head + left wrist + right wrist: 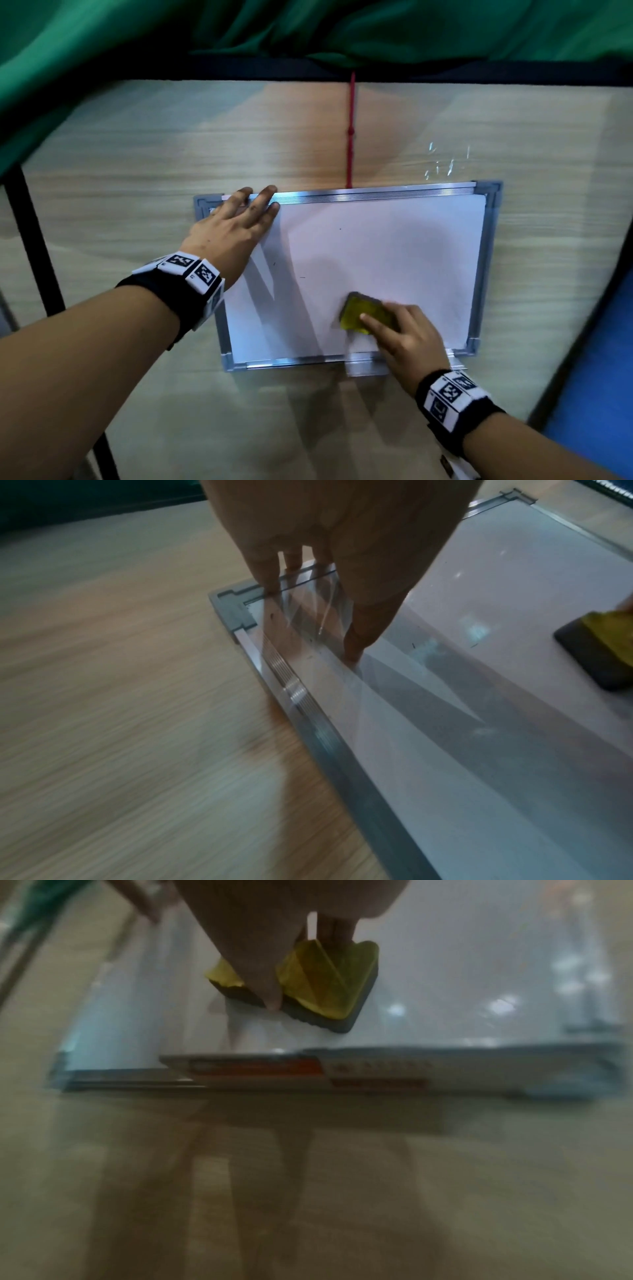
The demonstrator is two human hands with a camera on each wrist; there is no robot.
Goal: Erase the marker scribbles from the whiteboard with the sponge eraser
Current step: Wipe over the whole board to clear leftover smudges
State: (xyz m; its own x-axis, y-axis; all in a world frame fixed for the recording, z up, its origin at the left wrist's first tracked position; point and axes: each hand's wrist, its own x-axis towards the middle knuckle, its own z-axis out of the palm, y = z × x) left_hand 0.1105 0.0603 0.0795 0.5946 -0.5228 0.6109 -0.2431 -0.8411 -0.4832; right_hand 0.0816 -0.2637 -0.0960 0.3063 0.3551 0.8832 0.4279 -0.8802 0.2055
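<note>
One yellow-topped, dark-based sponge eraser (pixel 368 313) is being held by the curled fingers of the right hand (pixel 407 337) near the front edge of the silver-framed whiteboard (pixel 394 246); farther back, its far-left corner is being pressed by the flat, spread-fingered left hand (pixel 236 224).

Dim, motion-blurred wrist views; crossed shadows, glare on the whiteboard (pixel 394 246).

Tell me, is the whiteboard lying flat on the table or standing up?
Lying flat. The whiteboard rests on the wooden table, the left hand pressing its far-left corner, the right hand holding the sponge eraser on it.
</note>
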